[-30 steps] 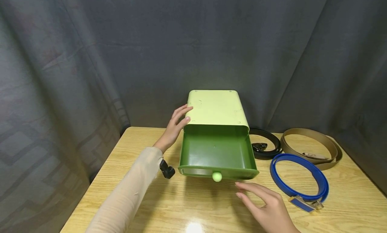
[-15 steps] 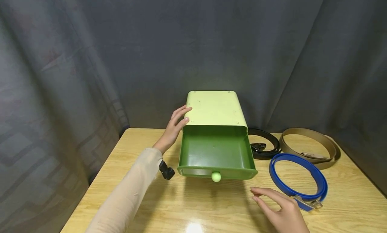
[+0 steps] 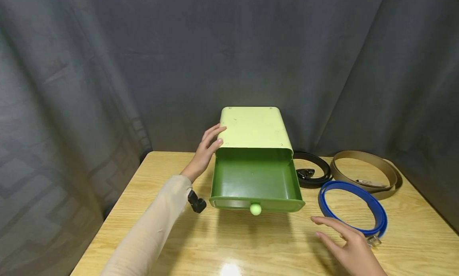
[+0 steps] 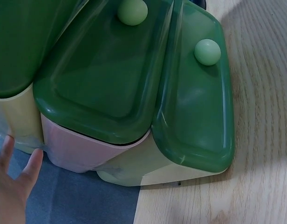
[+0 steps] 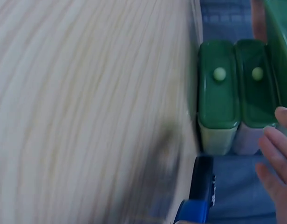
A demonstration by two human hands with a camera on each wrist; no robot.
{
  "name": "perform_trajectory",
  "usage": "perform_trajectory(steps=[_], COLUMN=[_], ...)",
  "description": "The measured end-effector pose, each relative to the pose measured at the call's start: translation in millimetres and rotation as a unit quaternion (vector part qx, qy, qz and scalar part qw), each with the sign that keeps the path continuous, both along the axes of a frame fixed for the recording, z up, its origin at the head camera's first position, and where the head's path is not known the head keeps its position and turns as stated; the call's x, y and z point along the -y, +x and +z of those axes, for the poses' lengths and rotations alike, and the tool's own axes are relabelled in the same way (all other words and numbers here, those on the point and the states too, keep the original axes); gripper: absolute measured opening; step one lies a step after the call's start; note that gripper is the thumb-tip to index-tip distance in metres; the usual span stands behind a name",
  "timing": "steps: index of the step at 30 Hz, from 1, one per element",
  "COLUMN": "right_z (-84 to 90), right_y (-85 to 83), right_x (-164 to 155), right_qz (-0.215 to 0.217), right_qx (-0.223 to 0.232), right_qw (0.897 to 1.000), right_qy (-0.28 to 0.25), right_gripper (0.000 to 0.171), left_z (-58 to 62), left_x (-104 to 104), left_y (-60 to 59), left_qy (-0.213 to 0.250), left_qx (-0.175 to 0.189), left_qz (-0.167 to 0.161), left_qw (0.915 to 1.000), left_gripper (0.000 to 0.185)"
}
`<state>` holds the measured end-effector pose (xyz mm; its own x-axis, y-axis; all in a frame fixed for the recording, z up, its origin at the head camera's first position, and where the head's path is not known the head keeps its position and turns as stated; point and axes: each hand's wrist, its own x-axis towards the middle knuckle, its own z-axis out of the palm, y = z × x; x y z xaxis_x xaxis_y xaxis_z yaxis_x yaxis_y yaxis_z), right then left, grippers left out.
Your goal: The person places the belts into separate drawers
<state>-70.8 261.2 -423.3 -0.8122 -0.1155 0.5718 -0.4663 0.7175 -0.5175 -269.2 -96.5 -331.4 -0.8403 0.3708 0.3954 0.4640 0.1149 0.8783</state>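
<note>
A chest with a pale yellow-green top (image 3: 252, 126) stands at the table's middle, its top green drawer (image 3: 256, 176) pulled out and bare inside. My left hand (image 3: 205, 152) rests against the chest's left side, fingertips on the upper edge; the left wrist view shows that hand (image 4: 15, 191) beside the shells. Two lower drawers, one in a pink shell (image 4: 83, 144), are closed there. Over the table right of the drawer, my right hand (image 3: 353, 246) holds nothing, thumb and fingers apart. It partly covers the coiled blue belt (image 3: 376, 206) and its buckle.
Behind the blue belt lie a coiled black belt (image 3: 315, 183), next to the chest, and a coiled tan belt (image 3: 393, 174). A dark grey curtain (image 3: 229, 49) hangs behind the wooden table (image 3: 215, 252). The drawer's round knob (image 3: 255, 209) sticks out toward the front.
My right hand has moved right, away from the drawer front toward the blue belt, and its thumb and fingers have spread. My left hand stays against the chest.
</note>
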Motion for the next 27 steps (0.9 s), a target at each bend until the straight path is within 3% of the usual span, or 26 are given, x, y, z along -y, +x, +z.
perform_trajectory(steps=[9, 22, 27], right_z=[-0.3, -5.7, -9.7], right_y=[-1.9, -7.9, -7.3], right_x=[-24, -62, -75], right_qz=[-0.03, 0.008, 0.02], right_qx=[0.013, -0.002, 0.012], right_qw=[0.999, 1.0, 0.999], right_qy=[0.012, 0.022, 0.025], right_gripper=[0.049, 0.055, 0.057], left_z=[7.5, 9.1, 8.9], left_x=[-4, 3, 5], left_y=[6.3, 6.6, 7.6], left_qy=[-0.002, -0.003, -0.005], left_qx=[0.002, 0.003, 0.006], left_qz=[-0.006, 0.007, 0.001], left_qw=[1.0, 1.0, 1.0], left_gripper=[0.049, 0.05, 0.049])
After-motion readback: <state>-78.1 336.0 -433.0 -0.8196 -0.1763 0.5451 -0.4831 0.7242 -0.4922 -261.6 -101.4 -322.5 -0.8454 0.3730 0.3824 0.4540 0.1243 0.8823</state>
